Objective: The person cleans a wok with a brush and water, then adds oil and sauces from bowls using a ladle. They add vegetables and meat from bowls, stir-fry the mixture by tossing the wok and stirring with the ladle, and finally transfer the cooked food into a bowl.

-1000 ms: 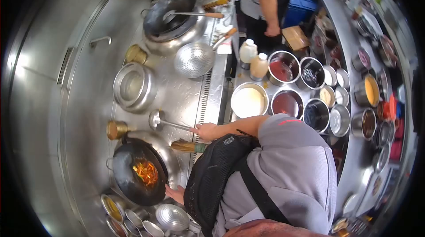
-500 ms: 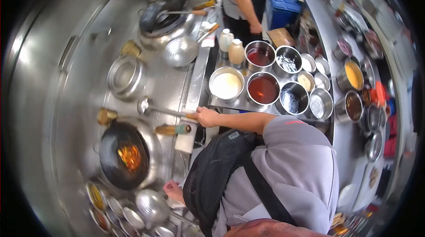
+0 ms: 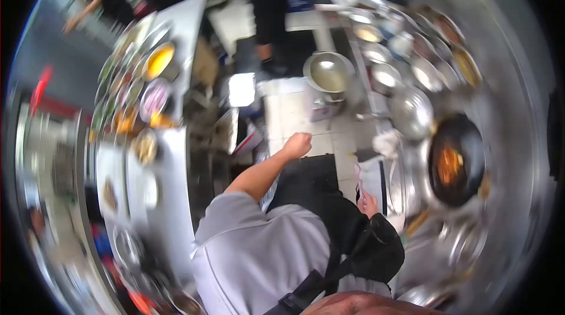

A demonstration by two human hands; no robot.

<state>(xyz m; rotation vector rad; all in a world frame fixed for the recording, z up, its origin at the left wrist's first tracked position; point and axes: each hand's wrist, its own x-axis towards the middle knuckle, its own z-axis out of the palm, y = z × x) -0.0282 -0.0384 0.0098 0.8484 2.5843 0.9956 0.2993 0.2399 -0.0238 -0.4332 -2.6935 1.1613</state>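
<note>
My left hand (image 3: pixel 298 145) is closed in a fist in front of my body, over the tiled floor, and nothing shows in it. Beside the stove's front edge, my right hand (image 3: pixel 368 203) is closed round a thin pinkish cloth (image 3: pixel 359 181), blurred by motion. To its right, a black wok (image 3: pixel 456 162) with orange-red food (image 3: pixel 450 165) inside sits on the stove. A perforated metal strainer (image 3: pixel 411 113) lies above the hand, near a crumpled white cloth (image 3: pixel 386 143).
A metal counter (image 3: pixel 170 179) with food containers runs down the left. A large pot (image 3: pixel 329 72) stands ahead in the aisle, with a person in black trousers (image 3: pixel 266 3) beyond. Bowls (image 3: pixel 385 75) crowd the stove's far end.
The view has swung round, so the stove is now on the right. My right hand has let go of the ladle handle and holds the pinkish cloth. My left hand has come up, closed.
</note>
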